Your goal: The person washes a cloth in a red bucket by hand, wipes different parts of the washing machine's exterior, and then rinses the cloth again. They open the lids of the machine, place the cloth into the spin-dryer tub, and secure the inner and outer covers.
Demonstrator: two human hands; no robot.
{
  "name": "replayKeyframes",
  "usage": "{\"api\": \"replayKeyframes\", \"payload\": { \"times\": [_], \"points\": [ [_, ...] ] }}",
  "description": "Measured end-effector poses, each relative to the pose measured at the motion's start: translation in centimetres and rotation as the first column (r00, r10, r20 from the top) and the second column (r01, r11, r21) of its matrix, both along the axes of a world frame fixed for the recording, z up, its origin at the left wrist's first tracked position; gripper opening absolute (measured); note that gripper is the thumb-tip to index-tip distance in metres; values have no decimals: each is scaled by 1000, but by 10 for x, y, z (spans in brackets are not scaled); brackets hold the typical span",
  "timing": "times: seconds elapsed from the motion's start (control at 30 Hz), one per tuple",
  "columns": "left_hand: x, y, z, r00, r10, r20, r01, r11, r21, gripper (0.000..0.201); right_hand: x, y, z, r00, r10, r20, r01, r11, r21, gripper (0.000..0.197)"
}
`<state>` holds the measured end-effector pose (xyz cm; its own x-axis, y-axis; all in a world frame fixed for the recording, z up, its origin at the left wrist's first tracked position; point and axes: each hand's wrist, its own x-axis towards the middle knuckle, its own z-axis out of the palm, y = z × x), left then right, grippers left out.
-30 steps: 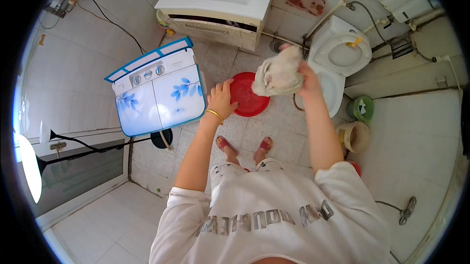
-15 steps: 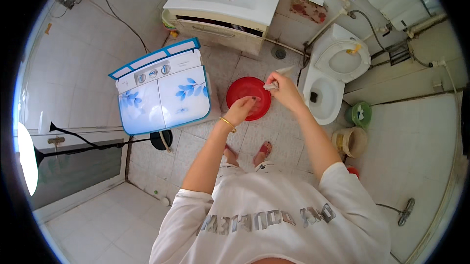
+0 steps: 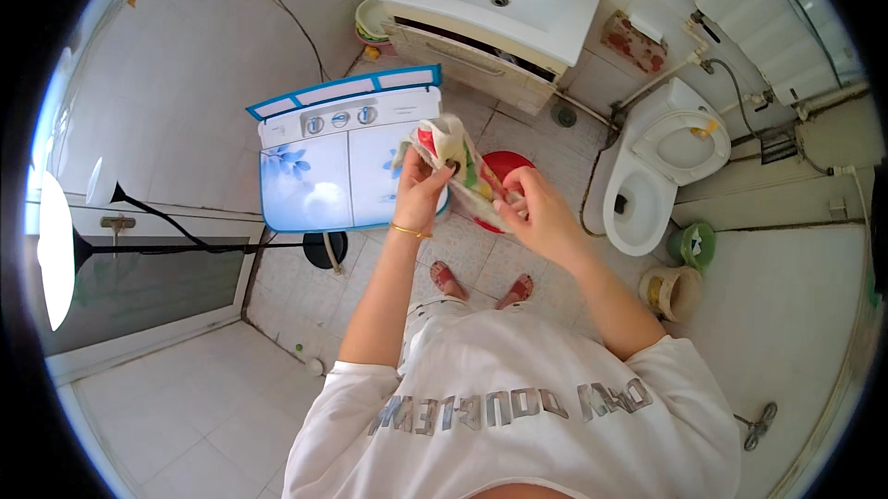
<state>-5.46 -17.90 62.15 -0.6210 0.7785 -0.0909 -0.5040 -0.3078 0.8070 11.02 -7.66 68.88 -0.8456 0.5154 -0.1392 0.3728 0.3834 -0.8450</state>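
A bunched whitish cloth [image 3: 474,173] with a red, green and yellow print stretches between my two hands. My left hand [image 3: 423,194] pinches its upper left part, with a gold bangle around that wrist. At the cloth's lower right end, my right hand [image 3: 536,221] is closed on it. Below and behind the cloth, a red basin [image 3: 511,163] stands on the floor, partly covered by the cloth and my right hand; its contents cannot be made out. Left of my left hand is a white and blue twin-tub washing machine [image 3: 305,189] with its lids down.
A sink cabinet [image 3: 472,64] stands at the far side, with a floor drain [image 3: 563,114] beside it. On the right are a toilet [image 3: 638,203], a green bin [image 3: 694,245] and a beige bucket [image 3: 673,294]. A black lamp stand [image 3: 203,248] reaches in from the left.
My left hand has come up from over the basin and taken hold of the cloth. The cloth, held only in my right hand before, is now spread between both. The view has shifted left.
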Motion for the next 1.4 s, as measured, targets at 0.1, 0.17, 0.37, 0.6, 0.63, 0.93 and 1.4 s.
{"api": "replayKeyframes", "payload": {
  "times": [0.1, 0.17, 0.37, 0.6, 0.63, 0.93, 1.4],
  "points": [
    [-20, -18, 4, 992, 20, -127, -26, 999, -45, 59, -28, -3, 8, 977, 56, 207, -97, 976, 194, 37],
    [-29, -26, 10, 989, 24, -143, -34, 997, -70, 61, -56, -11, 7, 998, 29, -63, -10, 961, 277, 42],
    [-58, -46, 24, 921, -151, -358, 75, 973, -218, 54, -131, -17, -31, 955, -7, -295, -124, 897, -425, 31],
    [-93, -85, -23, 866, -264, -424, -14, 836, -548, 37, -119, -19, -76, 916, -259, -306, 26, 800, -599, 30],
    [-96, -90, -28, 898, -249, -363, 0, 824, -566, 35, -115, -16, -81, 886, -343, -312, 61, 753, -655, 25],
    [-107, -108, -36, 960, -49, -276, -100, 861, -499, 36, -98, 22, -85, 879, -313, -361, 78, 839, -538, 19],
    [-106, -80, 51, 798, -463, -385, 27, 666, -745, 39, -136, -10, -92, 875, 479, -67, -483, 869, -105, 57]
  ]
}}
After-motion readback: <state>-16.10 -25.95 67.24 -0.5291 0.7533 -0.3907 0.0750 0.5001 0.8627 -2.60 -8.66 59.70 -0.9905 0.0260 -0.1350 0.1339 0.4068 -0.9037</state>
